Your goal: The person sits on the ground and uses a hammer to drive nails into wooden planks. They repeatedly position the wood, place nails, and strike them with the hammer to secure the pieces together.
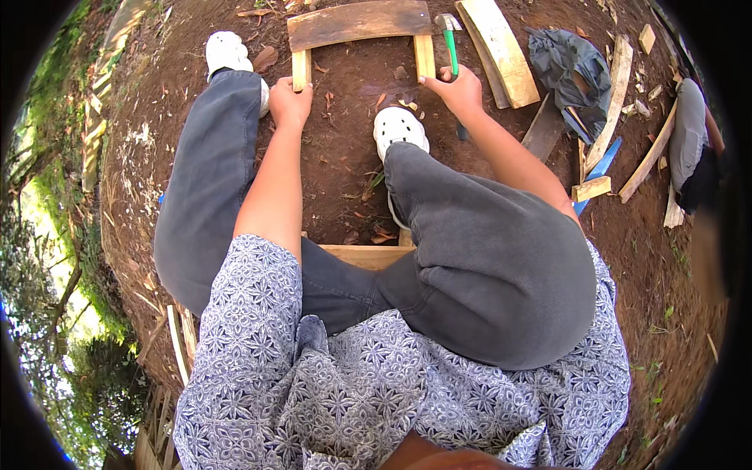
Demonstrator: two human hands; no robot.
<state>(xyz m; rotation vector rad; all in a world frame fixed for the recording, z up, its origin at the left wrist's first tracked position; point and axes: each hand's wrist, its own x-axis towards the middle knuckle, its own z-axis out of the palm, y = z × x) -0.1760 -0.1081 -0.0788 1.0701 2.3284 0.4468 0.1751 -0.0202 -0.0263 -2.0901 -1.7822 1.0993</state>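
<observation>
In front of me stands a wooden piece with a dark, weathered board (359, 21) across two pale wooden legs, the left leg (301, 69) and the right leg (424, 59). My left hand (291, 106) is closed round the near end of the left leg. My right hand (460, 92) grips a hammer (451, 48) by its green handle, head pointing away from me. The thumb of that hand presses on the right leg's near end. The black butt of the handle shows below the wrist.
Planks (501, 55), a crumpled dark plastic bag (570, 74), a small wood block (591, 189) and a blue strip (601, 166) lie on the soil to the right. Another person's leg (689, 133) is at the far right. Between my legs is a pale board (364, 256).
</observation>
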